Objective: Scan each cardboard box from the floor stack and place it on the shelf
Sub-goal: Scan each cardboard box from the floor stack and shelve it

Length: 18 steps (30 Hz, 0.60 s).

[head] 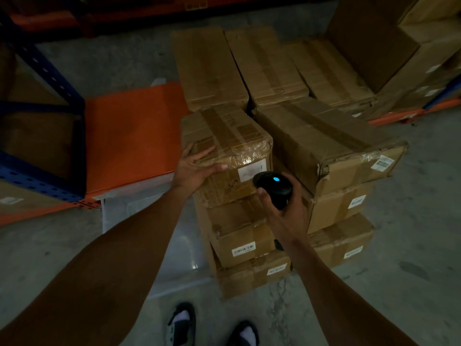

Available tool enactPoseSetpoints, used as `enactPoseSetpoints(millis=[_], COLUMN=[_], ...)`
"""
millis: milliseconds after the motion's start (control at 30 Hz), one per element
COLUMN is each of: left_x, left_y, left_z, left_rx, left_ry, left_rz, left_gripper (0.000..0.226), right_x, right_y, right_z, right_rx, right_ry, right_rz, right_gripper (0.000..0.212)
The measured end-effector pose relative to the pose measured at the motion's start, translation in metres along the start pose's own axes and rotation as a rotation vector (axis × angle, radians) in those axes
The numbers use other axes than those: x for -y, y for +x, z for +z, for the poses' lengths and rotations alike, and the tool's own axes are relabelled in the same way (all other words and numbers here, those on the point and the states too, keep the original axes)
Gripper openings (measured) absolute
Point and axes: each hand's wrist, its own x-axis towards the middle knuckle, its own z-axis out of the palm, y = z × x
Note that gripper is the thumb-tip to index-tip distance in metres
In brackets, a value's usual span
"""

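Top cardboard box [225, 146]: sits on the near floor stack [245, 248], white label [250, 173] facing you. Your left hand [193, 168]: fingers straight, resting on its near left corner. Your right hand [283, 211]: grips black scanner [273, 187], blue light lit, just beside the label.

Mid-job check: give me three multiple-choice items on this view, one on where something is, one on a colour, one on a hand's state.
1. Where does the left hand rest?
A. on the top brown cardboard box of the near stack
B. on the floor
C. on the orange shelf board

2. What colour is the light on the black handheld scanner?
A. red
B. blue
C. green

3. What is the right hand doing?
A. hanging idle
B. pressing a box
C. gripping the scanner

Answers: 1 A, its fingers lie across the box's near top edge. 2 B, a blue dot glows on the scanner's head. 3 C, its fingers curl round the handle.
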Motion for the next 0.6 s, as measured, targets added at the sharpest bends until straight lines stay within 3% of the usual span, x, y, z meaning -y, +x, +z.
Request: enactPoseSetpoints(millis=[233, 467, 600], left_x=[0.016, 0.035, 0.037], left_y=[0.010, 0.016, 0.020], left_z=[-0.055, -0.069, -0.069], left_rx=[0.086, 0.137, 0.171], left_ry=[-0.008, -0.034, -0.031], left_rz=[-0.011, -0.007, -0.011], left_gripper=[0.066, 0.067, 0.069], right_x=[-0.018, -0.004, 0.000], right_y=[0.006, 0.038, 0.048], right_z=[-0.006, 0.013, 0.014], right_rx=[0.096, 0.235, 0.263], right_ry=[-0.163, -0.732, -0.835], right_rz=[0.142, 0.222, 0.326], right_gripper=[0.067, 0.076, 0.079])
